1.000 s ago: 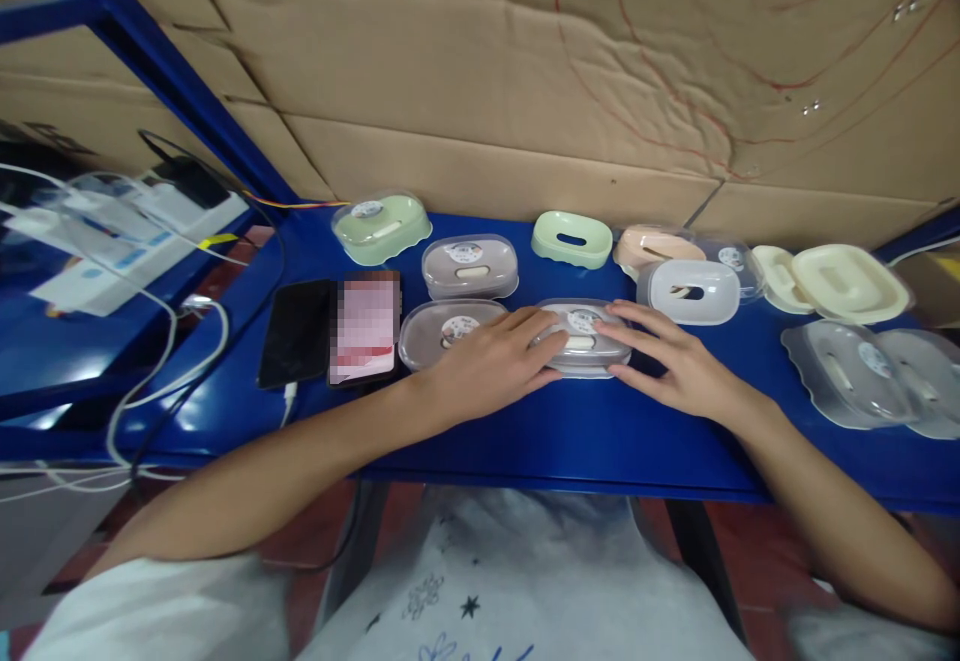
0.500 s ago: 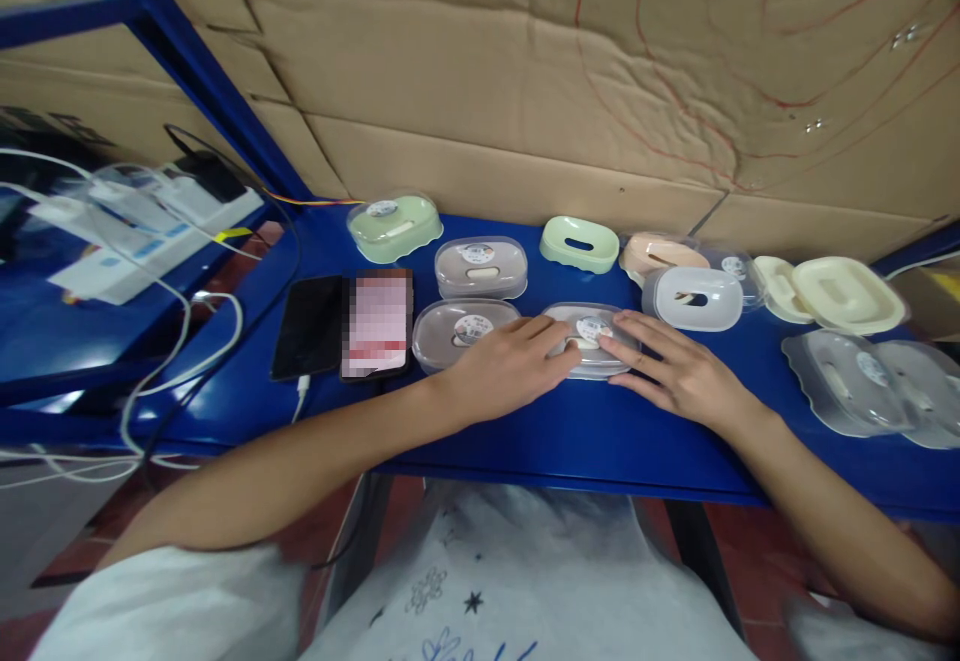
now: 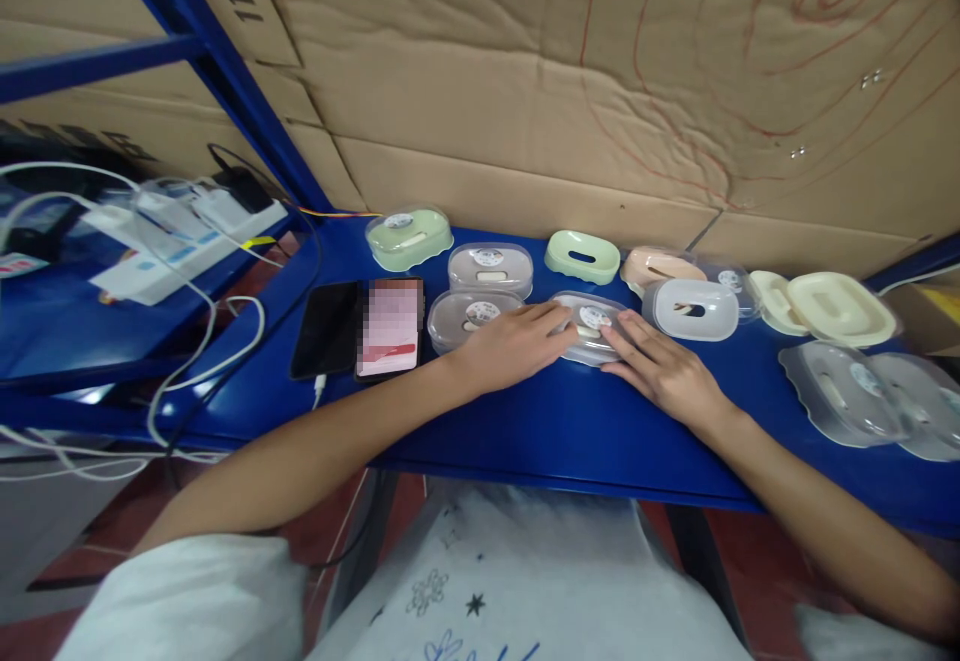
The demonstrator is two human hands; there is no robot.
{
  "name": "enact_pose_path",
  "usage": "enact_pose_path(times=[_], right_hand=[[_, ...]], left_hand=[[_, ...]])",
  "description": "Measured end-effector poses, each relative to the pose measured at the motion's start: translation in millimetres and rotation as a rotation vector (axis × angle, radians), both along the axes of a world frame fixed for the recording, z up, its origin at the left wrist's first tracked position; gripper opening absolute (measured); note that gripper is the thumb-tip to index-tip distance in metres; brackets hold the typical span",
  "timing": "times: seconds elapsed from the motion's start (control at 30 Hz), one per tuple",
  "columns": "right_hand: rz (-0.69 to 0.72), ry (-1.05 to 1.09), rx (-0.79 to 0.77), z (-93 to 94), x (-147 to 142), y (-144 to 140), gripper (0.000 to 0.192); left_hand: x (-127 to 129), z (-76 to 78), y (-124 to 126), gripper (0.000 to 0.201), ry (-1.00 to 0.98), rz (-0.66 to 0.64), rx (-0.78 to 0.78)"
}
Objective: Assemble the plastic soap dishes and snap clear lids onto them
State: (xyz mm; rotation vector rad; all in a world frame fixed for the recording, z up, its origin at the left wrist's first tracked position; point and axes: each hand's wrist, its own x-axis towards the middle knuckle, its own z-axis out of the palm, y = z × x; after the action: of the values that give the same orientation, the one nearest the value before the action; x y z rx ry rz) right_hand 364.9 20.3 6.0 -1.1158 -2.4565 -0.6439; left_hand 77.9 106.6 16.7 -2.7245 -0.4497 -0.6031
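While both palms lie flat, the left hand (image 3: 514,344) and right hand (image 3: 664,371) press their spread fingers on a clear-lidded soap box (image 3: 591,326) on the blue table (image 3: 525,421), gripping nothing. A grey box (image 3: 472,317) sits just left, a white dish (image 3: 691,309) right, phones (image 3: 360,329) farther left.

We see the lidded box (image 3: 592,326) on the table (image 3: 540,421), between left hand (image 3: 510,341) and right hand (image 3: 667,371); phones (image 3: 360,326) left, loose lids (image 3: 870,396) far right.
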Motion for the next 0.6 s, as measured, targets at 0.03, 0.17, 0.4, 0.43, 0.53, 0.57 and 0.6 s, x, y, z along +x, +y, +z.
enact_pose_path(times=[0.03,0.17,0.4,0.43,0.53,0.57,0.6], right_hand=[[-0.012,0.003,0.007,-1.6,-2,2,0.092],[-0.051,0.029,0.032,-7.9,-7,4,0.093],[-0.032,0.203,0.008,-17.5,-7,7,0.087],[-0.024,0.233,-0.008,-18.2,-7,8,0.084],[-0.013,0.311,-0.087,-18.3,-5,14,0.071],[-0.018,0.326,-0.113,-17.4,-4,16,0.066],[-0.029,0.335,-0.133,-16.1,-3,18,0.062]], left_hand=[[0,-1.4,1,0.019,-0.007,0.018,0.008],[0,-4.2,6,0.022,0.004,0.036,0.024],[-2,-2.0,16,0.021,-0.002,-0.014,0.019],[-2,-1.4,16,0.021,0.007,-0.013,0.010],[-1,2.3,15,0.025,0.057,0.033,-0.031],[-2,4.6,14,0.029,0.084,0.052,-0.052],[-5,7.5,13,0.034,0.113,0.071,-0.077]])
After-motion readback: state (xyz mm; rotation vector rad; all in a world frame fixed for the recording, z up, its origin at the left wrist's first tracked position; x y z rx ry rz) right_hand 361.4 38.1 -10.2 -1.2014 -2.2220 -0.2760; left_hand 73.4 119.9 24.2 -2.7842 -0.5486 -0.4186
